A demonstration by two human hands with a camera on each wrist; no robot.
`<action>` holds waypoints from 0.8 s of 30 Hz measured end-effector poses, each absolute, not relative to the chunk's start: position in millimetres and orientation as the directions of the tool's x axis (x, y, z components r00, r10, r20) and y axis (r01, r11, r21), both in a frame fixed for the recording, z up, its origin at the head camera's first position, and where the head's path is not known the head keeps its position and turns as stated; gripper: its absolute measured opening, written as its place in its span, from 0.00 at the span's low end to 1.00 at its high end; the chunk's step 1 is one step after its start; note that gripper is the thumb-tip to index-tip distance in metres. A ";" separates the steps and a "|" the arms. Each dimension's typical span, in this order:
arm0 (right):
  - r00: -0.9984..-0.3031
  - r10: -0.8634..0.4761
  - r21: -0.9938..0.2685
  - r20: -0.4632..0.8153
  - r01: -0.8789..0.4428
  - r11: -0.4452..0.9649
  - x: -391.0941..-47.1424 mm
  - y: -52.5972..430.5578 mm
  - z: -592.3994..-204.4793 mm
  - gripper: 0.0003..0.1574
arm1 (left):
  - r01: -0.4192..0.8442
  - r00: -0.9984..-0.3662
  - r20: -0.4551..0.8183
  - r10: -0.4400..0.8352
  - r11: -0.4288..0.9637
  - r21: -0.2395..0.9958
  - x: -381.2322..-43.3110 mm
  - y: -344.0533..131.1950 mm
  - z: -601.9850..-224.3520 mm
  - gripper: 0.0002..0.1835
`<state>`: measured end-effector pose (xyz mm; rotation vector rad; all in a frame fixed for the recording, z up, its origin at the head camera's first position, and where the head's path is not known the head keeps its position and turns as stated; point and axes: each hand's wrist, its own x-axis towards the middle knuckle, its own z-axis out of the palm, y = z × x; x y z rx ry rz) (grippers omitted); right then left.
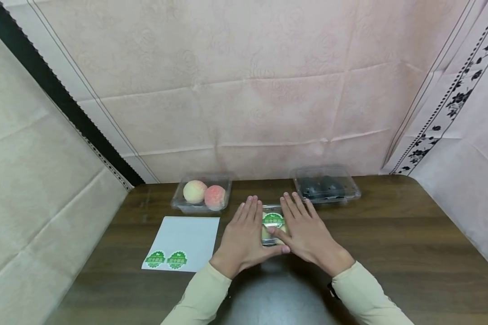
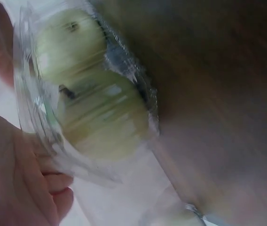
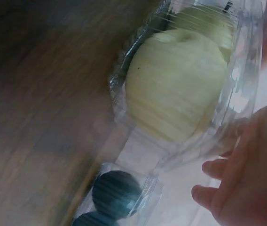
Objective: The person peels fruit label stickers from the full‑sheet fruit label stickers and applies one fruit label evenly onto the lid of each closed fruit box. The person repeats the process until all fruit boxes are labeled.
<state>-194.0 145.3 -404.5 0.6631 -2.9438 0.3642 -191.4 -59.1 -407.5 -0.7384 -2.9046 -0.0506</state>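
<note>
Between the two hands on the table stands a small clear plastic box (image 1: 271, 241) with a green scalloped sticker (image 1: 273, 220) on its lid. Pale yellow-green fruits with dark stems, pear-like, show through its side; one fruit (image 2: 103, 117) fills much of the left wrist view. My left hand (image 1: 244, 237) lies along the box's left side, fingers straight and pointing away, thumb across the near edge. My right hand (image 1: 309, 237) rests at the right side and over the lid, fingers extended, its thumb near the sticker. Both hands touch the box.
At the back left is a clear box (image 1: 183, 205) with one cream and one pink peach-like fruit. Another clear box (image 1: 351, 192) at the back right holds dark round fruits. A white sheet (image 1: 187, 237) with two green stickers lies at left. Cloth walls (image 1: 260, 113) surround the table.
</note>
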 end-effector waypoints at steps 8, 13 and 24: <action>-0.936 -0.284 -0.328 0.206 -0.340 0.882 -183.2 165.7 -409.8 0.58 | 0.319 -0.946 0.169 0.277 0.890 0.326 -186.2 -74.9 -408.3 0.66; -0.951 -0.203 -0.541 0.231 -0.299 0.786 -175.5 172.6 -418.8 0.54 | 0.249 -0.968 0.168 0.186 0.794 0.555 -178.2 -77.9 -413.1 0.63; -0.996 -0.075 -0.794 0.041 -0.078 0.602 -166.5 174.9 -422.5 0.63 | 0.066 -0.998 0.047 0.052 0.493 0.867 -165.1 -78.2 -427.6 0.68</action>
